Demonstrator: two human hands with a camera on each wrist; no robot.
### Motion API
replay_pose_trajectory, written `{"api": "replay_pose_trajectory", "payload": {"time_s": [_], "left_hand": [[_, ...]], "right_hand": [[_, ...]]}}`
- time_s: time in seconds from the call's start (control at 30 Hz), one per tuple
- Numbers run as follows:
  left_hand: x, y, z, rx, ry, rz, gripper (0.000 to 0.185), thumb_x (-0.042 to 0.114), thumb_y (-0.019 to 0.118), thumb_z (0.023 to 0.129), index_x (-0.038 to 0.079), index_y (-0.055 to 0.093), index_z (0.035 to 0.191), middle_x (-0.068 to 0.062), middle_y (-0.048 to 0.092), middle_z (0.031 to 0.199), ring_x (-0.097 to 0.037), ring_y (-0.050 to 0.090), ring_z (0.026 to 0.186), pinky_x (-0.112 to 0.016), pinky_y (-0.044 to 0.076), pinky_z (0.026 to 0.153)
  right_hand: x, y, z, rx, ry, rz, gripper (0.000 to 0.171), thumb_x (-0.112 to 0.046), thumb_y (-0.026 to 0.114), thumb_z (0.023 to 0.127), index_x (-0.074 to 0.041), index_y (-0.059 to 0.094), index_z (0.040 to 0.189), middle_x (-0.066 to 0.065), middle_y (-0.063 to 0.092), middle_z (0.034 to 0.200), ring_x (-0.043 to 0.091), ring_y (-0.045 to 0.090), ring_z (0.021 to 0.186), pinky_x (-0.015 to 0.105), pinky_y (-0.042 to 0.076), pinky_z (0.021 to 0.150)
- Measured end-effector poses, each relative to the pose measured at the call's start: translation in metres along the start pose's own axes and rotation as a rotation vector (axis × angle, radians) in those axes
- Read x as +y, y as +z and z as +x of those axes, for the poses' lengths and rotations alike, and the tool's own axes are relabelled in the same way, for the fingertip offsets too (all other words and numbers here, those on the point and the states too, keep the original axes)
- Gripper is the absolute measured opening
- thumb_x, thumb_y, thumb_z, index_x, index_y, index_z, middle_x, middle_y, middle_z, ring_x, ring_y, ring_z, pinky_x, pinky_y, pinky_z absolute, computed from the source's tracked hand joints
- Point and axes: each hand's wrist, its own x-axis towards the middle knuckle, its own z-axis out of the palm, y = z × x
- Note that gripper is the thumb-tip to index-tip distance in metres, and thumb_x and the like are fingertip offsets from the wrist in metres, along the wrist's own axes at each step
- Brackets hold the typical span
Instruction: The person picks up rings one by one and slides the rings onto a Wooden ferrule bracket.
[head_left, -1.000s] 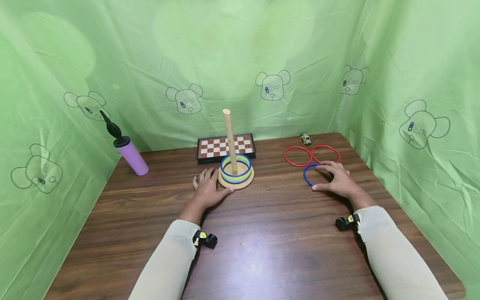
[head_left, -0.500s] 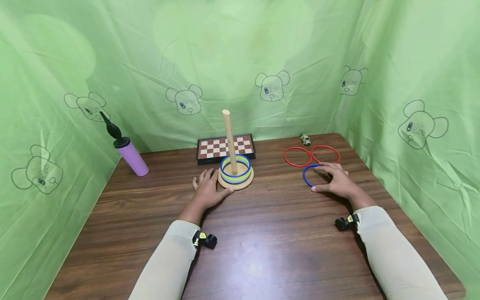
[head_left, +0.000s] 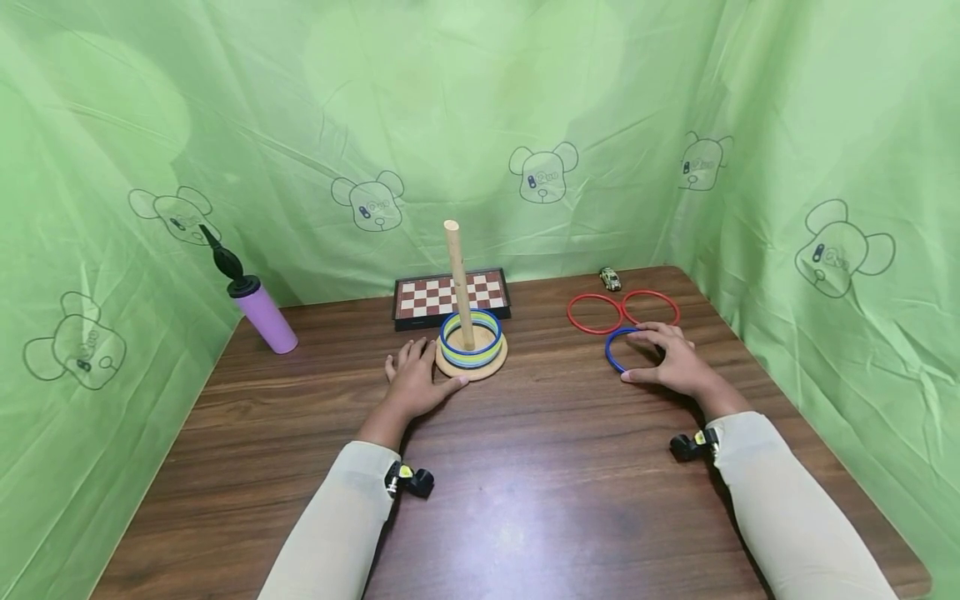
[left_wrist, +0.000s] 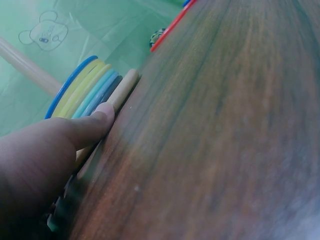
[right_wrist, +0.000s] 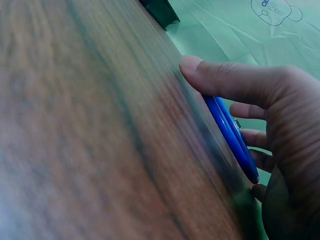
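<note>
Blue ring (head_left: 622, 350) lies flat on the surface, our right hand (head_left: 671, 360) curled round it, not yet lifted. Our left hand (head_left: 412, 379) rests flat, thumb touching the peg base (head_left: 472, 364), which already carries several rings; two red rings (head_left: 622, 311) wait beyond the fingers.

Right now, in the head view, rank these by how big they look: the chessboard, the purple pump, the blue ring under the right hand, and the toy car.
1. Chessboard, widest.
2. Purple pump, close behind; it's nearer the edge, so unsure.
3. Blue ring, partly covered by the right hand.
4. Toy car, clearly smallest, though farthest back.
</note>
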Motion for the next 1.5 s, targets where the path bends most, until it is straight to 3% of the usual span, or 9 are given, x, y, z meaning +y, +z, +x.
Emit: {"api": "replay_pose_trajectory", "payload": {"time_s": [0.67,0.9,1.13,1.3,1.5], "left_hand": [[-0.001,0.001,-0.001,0.007,-0.008,0.024,0.107,0.075,0.071,0.093,0.009,0.037,0.171,-0.023,0.031,0.177,-0.048,0.017,0.167,-0.082,0.004,0.127],[0.0,0.001,0.0,-0.007,-0.009,0.05,0.106,0.075,0.069,0.094,0.011,0.036,0.171,-0.022,0.03,0.177,-0.047,0.017,0.168,-0.082,0.005,0.127],[0.002,0.0,0.002,-0.001,-0.009,0.032,0.107,0.075,0.071,0.093,0.011,0.036,0.171,-0.022,0.031,0.177,-0.047,0.017,0.167,-0.081,0.005,0.127],[0.002,0.0,0.001,-0.009,-0.014,0.041,0.108,0.077,0.07,0.092,0.011,0.035,0.172,-0.021,0.03,0.177,-0.046,0.017,0.168,-0.081,0.005,0.127],[0.002,0.0,0.0,-0.008,-0.02,0.046,0.108,0.078,0.069,0.093,0.012,0.035,0.172,-0.02,0.03,0.178,-0.045,0.016,0.168,-0.081,0.005,0.128]], "right_hand": [[-0.014,0.008,0.006,0.149,-0.071,0.072,0.087,-0.031,0.103,0.074,0.0,0.066,0.146,0.023,0.049,0.165,0.048,0.035,0.155,0.079,0.027,0.122],[-0.026,0.01,0.009,0.195,-0.078,0.085,0.086,-0.029,0.104,0.073,0.003,0.067,0.144,0.023,0.051,0.164,0.046,0.039,0.152,0.076,0.031,0.121],[-0.042,0.011,0.02,0.273,-0.145,0.099,0.079,-0.019,0.104,0.071,0.001,0.071,0.14,0.022,0.056,0.16,0.042,0.043,0.147,0.068,0.034,0.115],[-0.057,0.014,0.027,0.295,-0.178,0.123,0.074,-0.013,0.104,0.07,0.001,0.073,0.136,0.022,0.056,0.161,0.044,0.042,0.148,0.069,0.032,0.114],[-0.078,0.017,0.038,0.295,-0.215,0.138,0.07,-0.02,0.105,0.071,-0.005,0.076,0.133,0.017,0.056,0.163,0.042,0.041,0.15,0.072,0.027,0.113]]}}
